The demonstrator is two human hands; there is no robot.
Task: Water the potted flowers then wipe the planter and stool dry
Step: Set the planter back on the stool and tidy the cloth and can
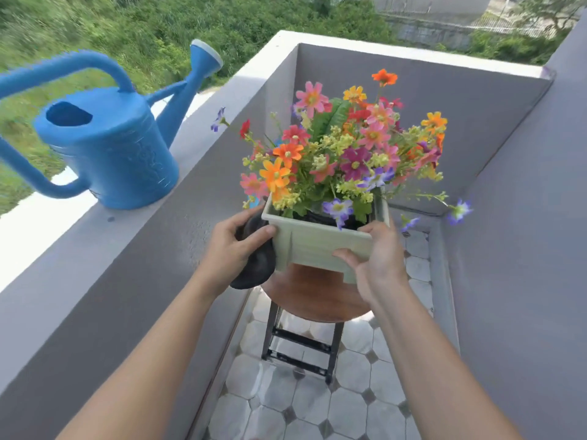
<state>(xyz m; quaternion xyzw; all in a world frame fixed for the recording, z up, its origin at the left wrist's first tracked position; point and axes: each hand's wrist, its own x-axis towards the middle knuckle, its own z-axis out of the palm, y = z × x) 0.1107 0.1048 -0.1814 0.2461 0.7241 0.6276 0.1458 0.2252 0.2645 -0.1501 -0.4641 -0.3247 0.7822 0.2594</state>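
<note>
Watering seemingly done; left grip (236,246) is clutching a cloth (258,272) against the planter (314,246), right grip (378,262) clasping it; stool (317,301) is awaiting wiping.

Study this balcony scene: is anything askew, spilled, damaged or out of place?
No spill or damage shows. The planter looks slightly tilted over the stool, gripped by both hands: the left hand presses a dark cloth against its side, the right hand holds its near corner. The can stands upright on the ledge.

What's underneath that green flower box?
A round brown stool with dark legs stands under the planter. The planter covers the seat's far part, so whether they touch cannot be seen.
</note>
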